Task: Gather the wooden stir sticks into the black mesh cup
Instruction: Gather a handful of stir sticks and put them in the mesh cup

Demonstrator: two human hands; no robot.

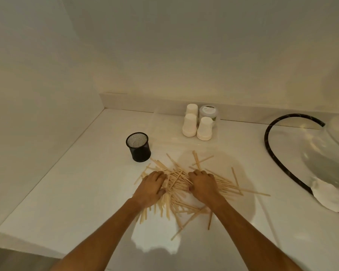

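Observation:
A loose heap of several pale wooden stir sticks (177, 181) lies scattered on the white counter (82, 188). My left hand (151, 187) rests palm down on the heap's left side, fingers curled into the sticks. On the heap's right side my right hand (203, 184) does the same. Whether either hand grips any sticks is hidden under the palms. The black mesh cup (138, 147) stands upright and looks empty, beyond and to the left of the heap, a short way from my left hand.
Three upturned white paper cups (196, 125) and a lidded jar (208, 112) stand near the back wall. A black hose (272, 153) curves along the right, beside a round basin (333, 153) with a white cloth (333, 198). Walls close the left and back.

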